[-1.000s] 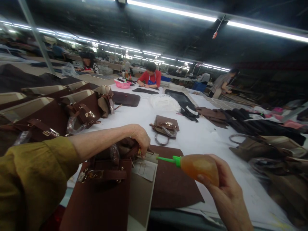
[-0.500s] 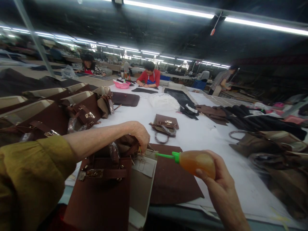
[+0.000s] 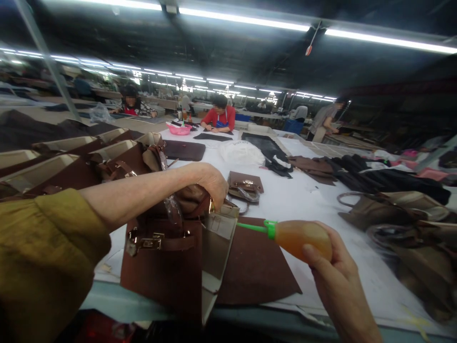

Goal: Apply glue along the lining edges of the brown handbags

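Note:
A brown handbag (image 3: 160, 274) stands at the near table edge, its cream side panel (image 3: 217, 247) open toward the right. My left hand (image 3: 214, 185) is closed at the bag's top corner, fingers bent down; a gold metal fitting shows just under them, and what the fingertips pinch is hidden. In my right hand (image 3: 339, 259) is a squeeze bottle (image 3: 303, 238) of amber liquid, lying sideways. Its green nozzle points left, with the tip at the cream panel's upper edge; whether it touches, I cannot tell. A flat brown panel (image 3: 260, 271) lies beneath the bottle.
Several brown handbags (image 3: 53, 174) crowd the left side. A smaller brown bag (image 3: 246, 183) lies mid-table, and more bags (image 3: 403, 228) stand at right. Behind are a white plastic bag (image 3: 241, 151), a pink basket (image 3: 179, 128) and a person in red (image 3: 226, 116).
My left hand and the handbag have shifted up and slightly right, away from me. The bottle in my right hand has moved a little right, with its nozzle still by the cream panel.

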